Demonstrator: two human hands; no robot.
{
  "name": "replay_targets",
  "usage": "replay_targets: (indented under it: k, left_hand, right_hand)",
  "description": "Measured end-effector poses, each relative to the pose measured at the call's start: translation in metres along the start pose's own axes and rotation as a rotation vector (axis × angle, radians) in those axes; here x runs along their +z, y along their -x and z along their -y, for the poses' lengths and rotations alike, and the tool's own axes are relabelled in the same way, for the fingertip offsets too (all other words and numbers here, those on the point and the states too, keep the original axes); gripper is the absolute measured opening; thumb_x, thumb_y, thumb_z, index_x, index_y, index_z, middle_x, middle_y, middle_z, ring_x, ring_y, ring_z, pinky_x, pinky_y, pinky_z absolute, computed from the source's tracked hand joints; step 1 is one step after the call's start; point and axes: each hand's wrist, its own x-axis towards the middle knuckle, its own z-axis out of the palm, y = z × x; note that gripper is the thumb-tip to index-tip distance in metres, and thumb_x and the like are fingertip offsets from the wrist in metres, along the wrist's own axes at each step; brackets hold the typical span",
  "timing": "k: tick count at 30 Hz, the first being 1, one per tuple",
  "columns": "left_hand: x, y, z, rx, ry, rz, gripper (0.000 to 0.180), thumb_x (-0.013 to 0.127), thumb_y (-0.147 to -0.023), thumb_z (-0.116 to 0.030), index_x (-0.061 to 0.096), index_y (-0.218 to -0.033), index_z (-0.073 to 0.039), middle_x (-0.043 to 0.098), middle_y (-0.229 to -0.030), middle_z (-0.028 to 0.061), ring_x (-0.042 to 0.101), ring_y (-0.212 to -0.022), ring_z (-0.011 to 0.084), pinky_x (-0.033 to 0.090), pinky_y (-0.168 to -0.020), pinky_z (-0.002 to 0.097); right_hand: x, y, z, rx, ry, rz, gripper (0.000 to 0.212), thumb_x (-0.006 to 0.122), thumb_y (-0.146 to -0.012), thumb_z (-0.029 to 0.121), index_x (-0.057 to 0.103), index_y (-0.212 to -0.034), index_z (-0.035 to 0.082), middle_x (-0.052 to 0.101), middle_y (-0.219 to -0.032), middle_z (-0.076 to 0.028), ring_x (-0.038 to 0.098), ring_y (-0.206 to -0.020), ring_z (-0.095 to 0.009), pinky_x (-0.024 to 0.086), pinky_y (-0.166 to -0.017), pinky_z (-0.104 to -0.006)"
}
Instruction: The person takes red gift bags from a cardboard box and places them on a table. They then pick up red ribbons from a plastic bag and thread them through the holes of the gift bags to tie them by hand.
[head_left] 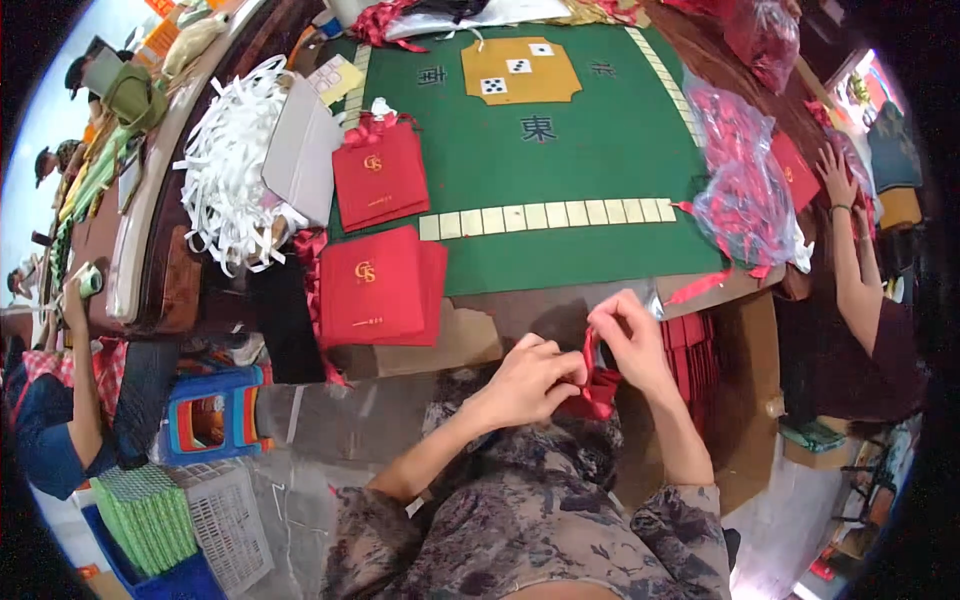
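Over my lap, just off the table's front edge, my left hand (pixel 535 380) is closed on a red ribbon (pixel 590 345). Bent fingers of my right hand (pixel 630 340) pinch the same ribbon from the right and slightly higher. Below the ribbon shows a glossy red piece (pixel 600 392), partly covered by my left hand; whether it is a bag or more ribbon I cannot make out. Left of my hands lie flat red paper bags (pixel 372 290) with gold print, and a second stack of red bags (pixel 380 175) with ribbon handles sits behind them.
A green table mat (pixel 540 260) covers the table. White ribbon strips (pixel 235 170) heap beside a white box (pixel 303 140) at left. Clear plastic (pixel 742 185) holds red ribbons at right. Under the table stands a carton (pixel 750 390) of red bags. Co-workers' arms (pixel 855 250) reach in at both sides.
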Motion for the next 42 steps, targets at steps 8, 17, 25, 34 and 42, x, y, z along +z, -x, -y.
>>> replay_targets:
  k: [8, 17, 25, 34, 42]
  left_hand:
    - [-0.026, 0.004, -0.002, -0.286, 0.092, -0.192, 0.011, 0.074, -0.080, -0.008, 0.064, -0.085, -0.006, 0.069, -0.078, 0.0055, 0.068, -0.073, 0.0190, 0.048, -0.068, 0.0329]
    - [-0.054, -0.024, -0.001, -0.399, 0.118, -0.377, 0.015, 0.071, -0.083, -0.004, 0.058, -0.090, 0.000, 0.064, -0.077, 0.0048, 0.062, -0.073, 0.0096, 0.049, -0.069, 0.0261]
    - [-0.059, -0.042, 0.020, -0.428, 0.061, -0.481, 0.015, 0.071, -0.083, -0.006, 0.059, -0.091, -0.001, 0.064, -0.077, 0.0021, 0.059, -0.072, 0.0081, 0.048, -0.068, 0.0248]
    - [-0.038, -0.058, 0.038, -0.249, -0.312, -0.486, 0.019, 0.072, -0.082, -0.010, 0.064, -0.098, -0.005, 0.064, -0.095, 0.0118, 0.061, -0.087, 0.0293, 0.048, -0.077, 0.0393]
    - [0.002, -0.061, -0.036, 0.234, -0.223, -0.302, 0.037, 0.072, -0.076, -0.006, 0.065, -0.113, -0.006, 0.064, -0.108, 0.0104, 0.060, -0.099, 0.0300, 0.051, -0.085, 0.0395]
  right_hand:
    - [0.000, -0.012, -0.008, 0.038, -0.072, -0.080, 0.013, 0.062, -0.095, 0.006, 0.068, -0.104, 0.000, 0.062, -0.096, -0.003, 0.060, -0.086, -0.009, 0.050, -0.076, -0.0232]
    - [-0.021, 0.018, -0.010, -0.284, 0.297, 0.156, 0.037, 0.075, -0.085, 0.018, 0.062, -0.115, 0.001, 0.065, -0.103, -0.009, 0.065, -0.091, -0.019, 0.051, -0.084, -0.0340]
    - [-0.070, 0.058, -0.015, 0.187, 0.045, 0.026, 0.011, 0.071, -0.088, 0.010, 0.063, -0.092, 0.002, 0.058, -0.078, 0.004, 0.051, -0.072, -0.003, 0.041, -0.062, -0.0211]
    - [-0.071, 0.077, -0.003, 0.035, 0.244, -0.320, 0.006, 0.066, -0.089, 0.004, 0.061, -0.088, 0.002, 0.059, -0.076, 0.001, 0.052, -0.068, -0.005, 0.043, -0.062, -0.0221]
    - [-0.040, 0.053, 0.038, -0.212, 0.400, -0.215, 0.013, 0.074, -0.082, 0.006, 0.064, -0.089, 0.001, 0.060, -0.078, -0.009, 0.059, -0.067, -0.019, 0.047, -0.061, -0.0291]
